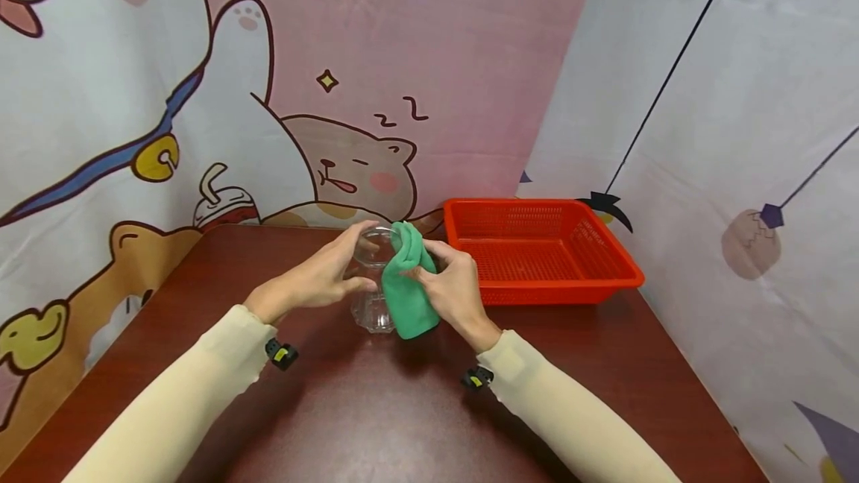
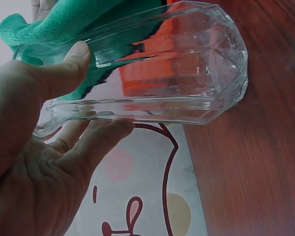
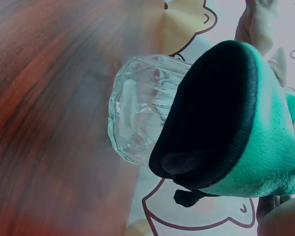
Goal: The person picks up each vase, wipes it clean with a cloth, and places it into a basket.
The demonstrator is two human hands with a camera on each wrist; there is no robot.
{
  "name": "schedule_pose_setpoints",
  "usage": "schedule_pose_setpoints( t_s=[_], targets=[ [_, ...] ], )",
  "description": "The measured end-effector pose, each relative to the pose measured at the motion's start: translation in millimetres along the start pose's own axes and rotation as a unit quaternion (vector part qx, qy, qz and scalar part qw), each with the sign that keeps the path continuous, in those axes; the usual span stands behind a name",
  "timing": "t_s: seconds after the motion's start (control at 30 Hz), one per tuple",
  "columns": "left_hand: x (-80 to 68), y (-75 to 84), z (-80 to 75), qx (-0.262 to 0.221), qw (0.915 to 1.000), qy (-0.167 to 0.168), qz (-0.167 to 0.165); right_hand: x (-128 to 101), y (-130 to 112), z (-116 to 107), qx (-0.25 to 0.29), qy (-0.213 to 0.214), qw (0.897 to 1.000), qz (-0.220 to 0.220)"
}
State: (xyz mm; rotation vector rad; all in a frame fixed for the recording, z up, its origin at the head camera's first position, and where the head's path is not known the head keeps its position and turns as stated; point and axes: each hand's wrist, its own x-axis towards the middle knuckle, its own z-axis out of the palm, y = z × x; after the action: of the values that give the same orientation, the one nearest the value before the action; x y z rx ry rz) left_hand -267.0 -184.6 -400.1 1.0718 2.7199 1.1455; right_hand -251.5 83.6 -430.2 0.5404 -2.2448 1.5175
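Note:
A clear glass jar [image 1: 371, 311] with a faceted body and a flared rim is upright over the brown table. My left hand [image 1: 315, 282] holds it near the neck; the left wrist view shows the thumb on one side of the glass [image 2: 187, 105] and fingers on the other. My right hand [image 1: 456, 282] pinches a folded green cloth [image 1: 408, 308] against the jar's rim, and the cloth hangs down along its right side. In the right wrist view, the cloth [image 3: 268, 157] shows a black underside and a small black tab. Whether the jar's base touches the table is unclear.
A red plastic basket [image 1: 557, 293] with perforated walls stands behind and right of my right hand. The brown table [image 1: 376, 416] meets a cartoon-printed curtain [image 1: 470, 58] at the back and sides. Both wrists carry small black strapped devices.

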Motion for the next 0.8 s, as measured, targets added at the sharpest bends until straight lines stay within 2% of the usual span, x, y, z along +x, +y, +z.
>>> schedule_pose_setpoints(
  t_s=[0.57, 0.8],
  targets=[
    [2.0, 1.0, 0.3, -0.005, 1.0000, -0.003, -0.004, -0.1, -4.0, 0.9, -0.043, -0.011, 0.998, -0.039],
    [1.0, 2.5, 0.2, -0.007, 1.0000, -0.002, -0.001, -1.6, -4.1, 1.5, -0.096, -0.039, 0.993, -0.057]
  ],
)
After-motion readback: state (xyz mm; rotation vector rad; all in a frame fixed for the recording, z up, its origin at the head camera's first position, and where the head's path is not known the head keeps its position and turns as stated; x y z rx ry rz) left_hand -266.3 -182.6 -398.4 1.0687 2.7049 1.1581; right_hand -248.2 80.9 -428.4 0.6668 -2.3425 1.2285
